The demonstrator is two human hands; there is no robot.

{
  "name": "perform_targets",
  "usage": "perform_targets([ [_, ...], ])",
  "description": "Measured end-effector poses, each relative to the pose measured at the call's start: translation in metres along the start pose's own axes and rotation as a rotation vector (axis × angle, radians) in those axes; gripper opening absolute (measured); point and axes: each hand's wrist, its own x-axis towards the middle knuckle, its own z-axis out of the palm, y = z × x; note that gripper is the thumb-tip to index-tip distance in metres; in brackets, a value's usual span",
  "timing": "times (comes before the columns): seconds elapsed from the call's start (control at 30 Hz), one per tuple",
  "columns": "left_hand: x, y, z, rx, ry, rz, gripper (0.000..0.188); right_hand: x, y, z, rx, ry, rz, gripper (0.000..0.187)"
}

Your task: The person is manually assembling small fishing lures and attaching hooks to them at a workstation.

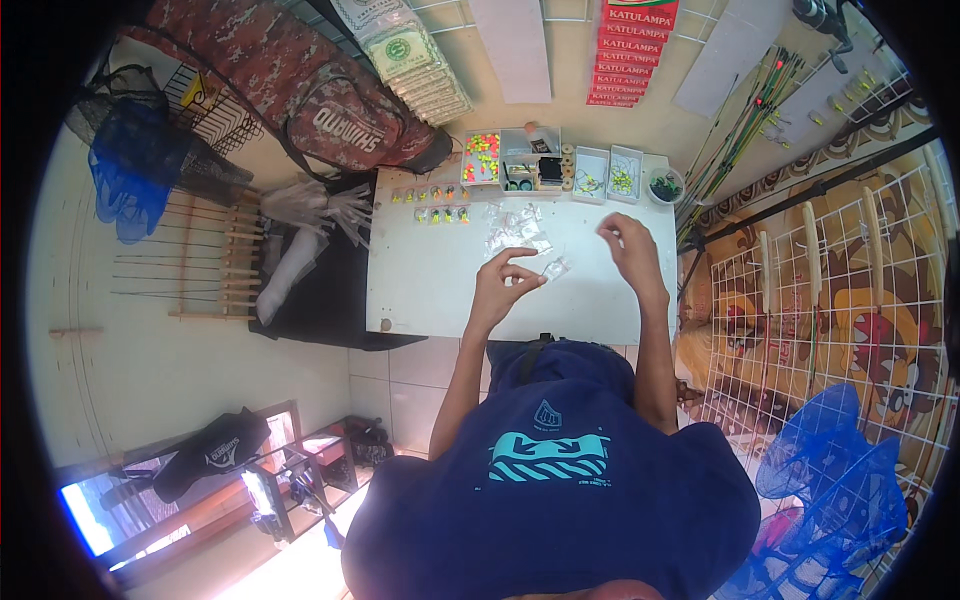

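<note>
My left hand [504, 287] is above the middle of the white table [420, 285], thumb and forefinger pinching a small clear plastic bag [557, 267] at its edge. My right hand [634, 254] is raised to the right of that bag, apart from it. Its fingers are bent inward with the tips together; whatever they may hold is too small to make out. Just beyond my left hand lies a loose pile of small clear bags [512, 226]. Farther left are two rows of small filled packets [440, 214] with bright yellow, orange and green pieces.
Along the table's back stand a box of bright beads [482, 158], a compartment box [517, 148], two white trays [591, 165] and a round bowl of green pieces [665, 185]. Thin rods [735, 145] lean at the right. A camouflage bag [345, 125] hangs at back left.
</note>
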Motion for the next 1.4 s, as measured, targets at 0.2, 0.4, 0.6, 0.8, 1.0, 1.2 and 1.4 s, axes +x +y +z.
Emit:
perform_targets([
  [0.2,-0.014,-0.02,-0.01,0.197,0.179,-0.062,0.05,-0.059,0.015,0.04,0.368,-0.021,0.366,0.013],
  [0.4,-0.011,-0.005,-0.012,0.226,0.129,-0.013,0.055,-0.077,-0.048,0.07,0.774,-0.245,0.647,0.025],
  [0.6,-0.013,0.006,-0.017,0.296,-0.015,0.027,0.056,-0.088,-0.059,0.079,1.208,-0.279,1.042,0.032],
  [0.8,-0.018,0.009,-0.025,0.395,-0.138,0.045,0.054,-0.095,-0.068,0.085,1.255,-0.215,1.118,0.022],
  [1.0,-0.015,-0.008,-0.032,0.387,-0.182,0.158,0.055,-0.101,-0.077,0.093,1.207,-0.158,1.103,0.018],
  [1.2,-0.013,-0.007,-0.031,0.325,-0.223,0.159,0.051,-0.096,-0.089,0.093,1.101,0.015,0.899,0.018],
  [1.4,-0.008,-0.002,-0.033,0.144,-0.235,0.14,0.048,-0.079,-0.087,0.081,0.918,0.17,0.637,0.015],
])
